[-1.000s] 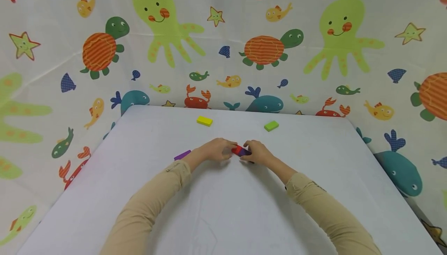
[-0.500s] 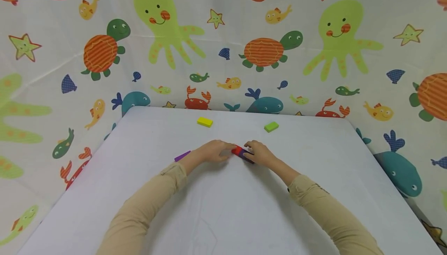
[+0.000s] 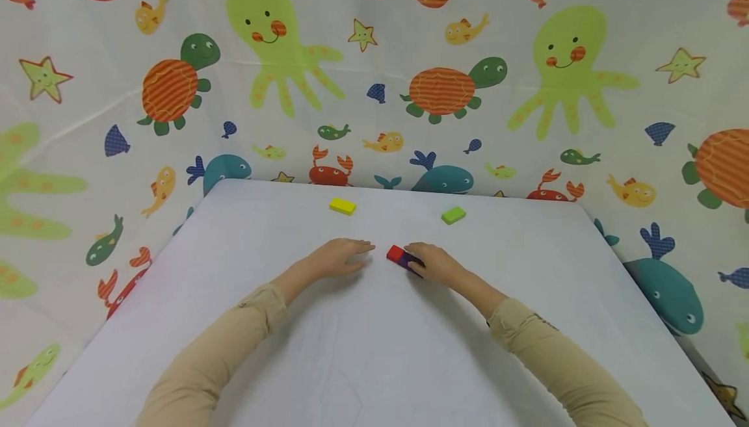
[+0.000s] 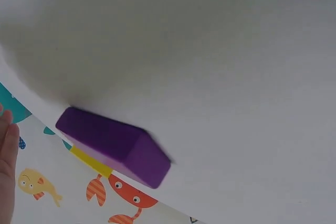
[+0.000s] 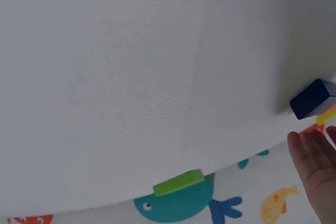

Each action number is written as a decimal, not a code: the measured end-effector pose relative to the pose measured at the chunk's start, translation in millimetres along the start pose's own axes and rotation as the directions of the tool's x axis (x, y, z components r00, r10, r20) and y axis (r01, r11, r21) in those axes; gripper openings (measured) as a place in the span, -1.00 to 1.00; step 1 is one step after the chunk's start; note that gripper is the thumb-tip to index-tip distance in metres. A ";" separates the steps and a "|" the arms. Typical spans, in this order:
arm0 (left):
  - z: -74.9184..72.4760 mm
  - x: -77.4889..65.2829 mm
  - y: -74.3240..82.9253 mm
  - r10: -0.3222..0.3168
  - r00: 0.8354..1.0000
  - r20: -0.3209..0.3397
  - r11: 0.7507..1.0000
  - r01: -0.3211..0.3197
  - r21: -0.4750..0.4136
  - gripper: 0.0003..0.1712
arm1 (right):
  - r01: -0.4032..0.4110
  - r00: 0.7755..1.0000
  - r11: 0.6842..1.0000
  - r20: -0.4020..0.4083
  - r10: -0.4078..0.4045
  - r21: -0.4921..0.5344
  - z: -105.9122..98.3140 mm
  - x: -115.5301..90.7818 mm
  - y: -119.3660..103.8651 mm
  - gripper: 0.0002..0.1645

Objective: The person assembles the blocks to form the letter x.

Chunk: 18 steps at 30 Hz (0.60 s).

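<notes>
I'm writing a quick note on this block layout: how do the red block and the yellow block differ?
Place: the yellow block lies near the far edge of the white table; the red block is nearer the person, beside the right hand.
Neighbours: the red block appears set against a dark block, while the yellow block lies by itself.
Shared: both rest on the table.

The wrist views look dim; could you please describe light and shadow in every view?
Head: brighter, soft shadows on the table by the left hand and right hand; left wrist: dim, broad grey shadow beside the purple block; right wrist: dim, darker patch beside the dark blue block.
</notes>
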<state>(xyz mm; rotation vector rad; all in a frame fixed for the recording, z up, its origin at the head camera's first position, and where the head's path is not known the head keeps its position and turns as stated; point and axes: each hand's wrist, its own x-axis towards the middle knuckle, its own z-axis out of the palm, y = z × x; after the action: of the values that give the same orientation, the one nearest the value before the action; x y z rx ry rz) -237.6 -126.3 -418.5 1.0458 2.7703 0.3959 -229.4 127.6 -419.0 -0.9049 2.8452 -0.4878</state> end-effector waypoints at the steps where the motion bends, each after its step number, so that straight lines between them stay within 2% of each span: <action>1: -0.3 -3.7 -1.5 -0.008 1.000 -0.008 1.000 0.008 -0.004 -0.47 | 0.013 1.000 1.000 0.005 -0.013 -0.004 0.5 -1.1 -0.7 -0.52; 6: -3.8 -19.7 -9.5 -0.049 0.997 -0.061 0.999 0.050 0.009 -0.47 | 0.075 0.997 0.997 0.021 -0.075 -0.024 0.0 -3.7 -0.8 -0.48; 13: -8.9 -43.8 -17.5 -0.033 0.989 -0.143 0.992 0.050 0.118 -0.49 | 0.122 0.991 0.990 0.070 -0.118 -0.063 -2.2 -7.0 3.3 -0.42; 18: -7.4 -61.6 -20.9 -0.104 0.977 -0.185 0.987 0.124 0.100 -0.44 | 0.154 0.985 0.984 0.089 -0.146 -0.089 -0.8 -9.3 8.2 -0.38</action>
<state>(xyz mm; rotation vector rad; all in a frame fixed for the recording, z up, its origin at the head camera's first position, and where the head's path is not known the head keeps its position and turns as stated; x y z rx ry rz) -206.5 -183.9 -414.5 0.9081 3.0275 0.3389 -226.4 139.5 -420.9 -1.1349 2.7594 -0.3231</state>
